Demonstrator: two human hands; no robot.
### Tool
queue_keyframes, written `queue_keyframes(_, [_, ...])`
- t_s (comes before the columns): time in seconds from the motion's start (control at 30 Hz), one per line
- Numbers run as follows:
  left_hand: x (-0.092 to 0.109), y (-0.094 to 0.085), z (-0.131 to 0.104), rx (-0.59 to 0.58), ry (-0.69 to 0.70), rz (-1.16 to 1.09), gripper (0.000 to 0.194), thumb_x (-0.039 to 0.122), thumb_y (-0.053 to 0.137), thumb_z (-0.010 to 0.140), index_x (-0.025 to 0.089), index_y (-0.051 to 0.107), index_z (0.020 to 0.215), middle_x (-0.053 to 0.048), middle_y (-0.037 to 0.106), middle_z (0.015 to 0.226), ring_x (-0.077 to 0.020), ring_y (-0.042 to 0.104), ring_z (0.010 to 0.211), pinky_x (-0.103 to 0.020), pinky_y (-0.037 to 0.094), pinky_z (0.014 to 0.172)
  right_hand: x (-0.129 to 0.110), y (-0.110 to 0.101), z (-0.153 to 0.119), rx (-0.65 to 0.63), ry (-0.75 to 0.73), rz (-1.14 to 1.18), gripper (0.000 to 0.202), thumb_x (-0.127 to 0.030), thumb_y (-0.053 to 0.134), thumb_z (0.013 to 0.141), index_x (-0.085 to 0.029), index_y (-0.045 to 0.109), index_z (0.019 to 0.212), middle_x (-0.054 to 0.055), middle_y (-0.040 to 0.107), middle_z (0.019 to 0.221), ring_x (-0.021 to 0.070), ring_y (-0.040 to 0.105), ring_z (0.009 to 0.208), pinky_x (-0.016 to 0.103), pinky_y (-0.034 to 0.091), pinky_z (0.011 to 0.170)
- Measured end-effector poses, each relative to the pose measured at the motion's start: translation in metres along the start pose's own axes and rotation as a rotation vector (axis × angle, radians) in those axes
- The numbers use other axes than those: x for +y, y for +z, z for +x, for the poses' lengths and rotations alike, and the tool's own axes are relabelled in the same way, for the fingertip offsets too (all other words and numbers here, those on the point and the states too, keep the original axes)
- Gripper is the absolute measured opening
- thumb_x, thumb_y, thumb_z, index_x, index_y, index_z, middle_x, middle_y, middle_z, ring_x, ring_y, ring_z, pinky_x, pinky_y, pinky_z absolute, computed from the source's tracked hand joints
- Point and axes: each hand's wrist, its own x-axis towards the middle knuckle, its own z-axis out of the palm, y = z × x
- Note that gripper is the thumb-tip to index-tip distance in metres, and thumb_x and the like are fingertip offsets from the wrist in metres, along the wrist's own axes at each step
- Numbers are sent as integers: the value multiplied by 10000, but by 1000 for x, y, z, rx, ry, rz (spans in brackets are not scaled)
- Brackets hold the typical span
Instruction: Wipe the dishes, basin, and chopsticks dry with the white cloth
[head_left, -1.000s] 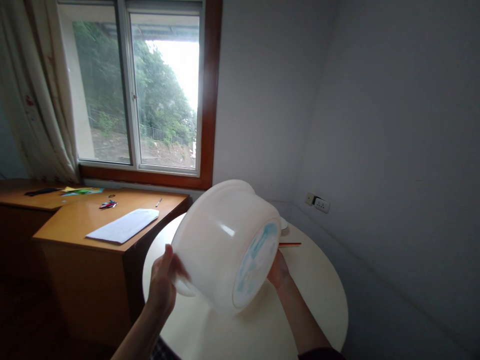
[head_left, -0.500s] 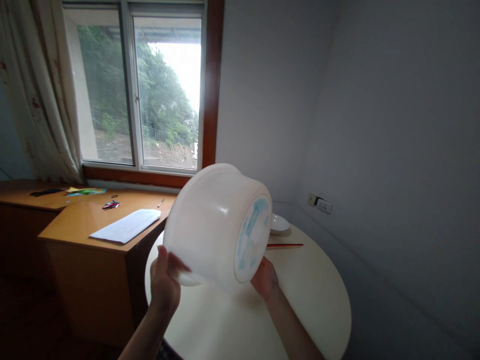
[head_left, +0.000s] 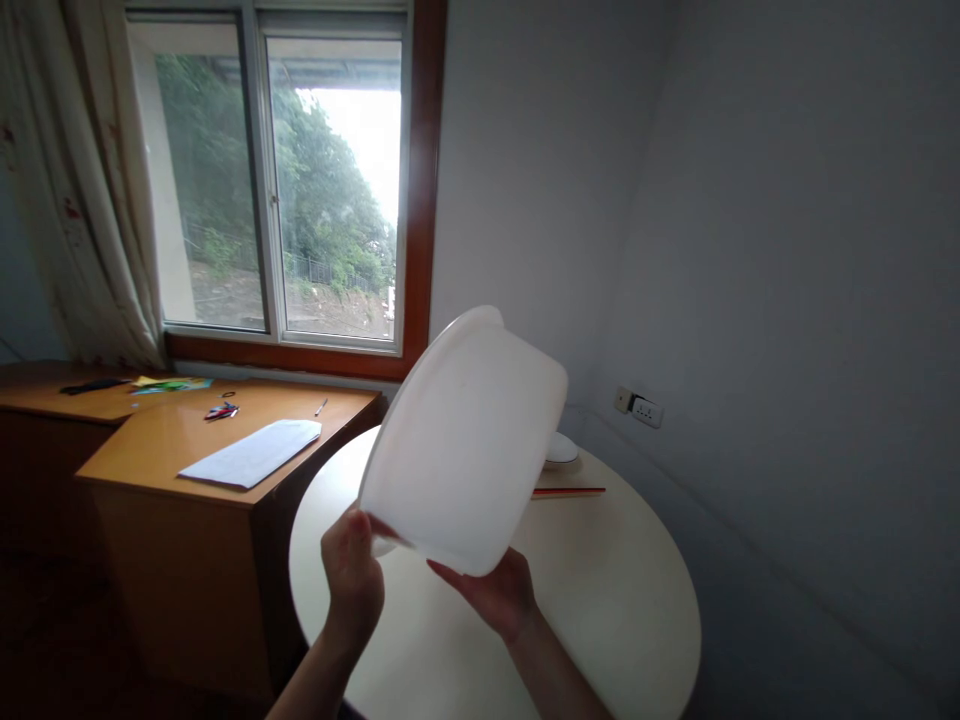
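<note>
A white translucent plastic basin (head_left: pixel 465 445) is tilted on its side above the round white table (head_left: pixel 615 580), its rim towards the left and its base towards the right. My left hand (head_left: pixel 354 570) grips the rim at the lower left, thumb outside and fingers seen through the plastic. Under the lower side, near the base, my right hand (head_left: pixel 499 590) supports the basin with fingers stretched along it. Behind the basin, a white dish (head_left: pixel 561 450) and red chopsticks (head_left: pixel 570 491) lie on the table, both partly hidden.
A wooden desk (head_left: pixel 165 450) stands at the left with a white paper sheet (head_left: pixel 255 453), a pen (head_left: pixel 321 407) and small coloured items (head_left: pixel 223 411). Behind it are a window (head_left: pixel 330 200) and curtain (head_left: pixel 90 190). A wall socket (head_left: pixel 646 411) is at the right.
The basin has turned and moved slightly right, so its blue-marked base no longer faces me. My left hand went right with the rim; my right hand shifted lower and left beneath it.
</note>
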Motion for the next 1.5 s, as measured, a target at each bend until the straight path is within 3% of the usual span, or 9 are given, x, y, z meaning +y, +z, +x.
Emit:
queue_keyframes(0.13, [1,0,0,-84,-45,-58,576,657,401,756,189,503,437,-31,540,416,-155,517,442,-289,443,460,7,-1,-3,-42,4,74,305,-351,557,713,-346,680,991,-11,605,1187,290,460,1199,489,372,935])
queue_keyframes(0.27, [1,0,1,-66,-50,-80,567,646,411,760,186,507,444,-36,548,432,-164,532,471,-293,442,470,14,-6,-5,-48,19,79,409,-224,609,582,-372,680,957,-45,635,1131,279,470,1188,481,358,952])
queue_keyframes(0.4, [-1,1,3,-41,-53,-88,567,636,415,767,183,510,440,-31,540,426,-159,522,465,-292,436,477,14,-3,-5,-100,67,54,547,-142,574,533,-376,654,1022,-60,643,1110,263,449,1211,466,340,978])
queue_keyframes(0.6, [-5,2,3,-35,-46,-132,552,603,445,779,175,522,439,-18,524,418,-141,489,450,-276,409,471,12,12,-4,-117,93,44,555,-95,641,546,-383,644,1020,-44,626,1147,261,450,1212,472,351,972])
queue_keyframes(0.8, [1,4,3,-59,-3,-127,550,598,442,785,168,529,454,-14,527,428,-135,484,452,-266,395,466,16,23,-2,-32,100,60,369,-177,708,659,-289,669,1008,0,657,1090,241,518,1146,455,357,995])
queue_keyframes(0.97, [5,6,2,-58,-4,-105,571,628,431,772,169,509,440,-6,504,399,-123,459,417,-258,377,433,16,29,1,-20,121,136,396,-122,716,640,-223,662,1019,27,671,1059,232,569,1077,463,357,989])
queue_keyframes(1.2, [9,8,3,-17,-70,-2,627,675,389,756,169,528,413,-28,516,366,-133,478,366,-253,369,373,9,41,-3,-92,140,97,412,-159,692,650,-180,649,1059,82,645,1115,255,552,1094,446,362,954])
queue_keyframes(1.5, [4,9,6,13,-116,12,628,697,394,728,186,526,388,-28,517,347,-142,474,355,-269,379,382,11,58,1,-109,78,150,459,-65,634,549,-197,676,987,43,664,1051,202,555,1033,365,297,998])
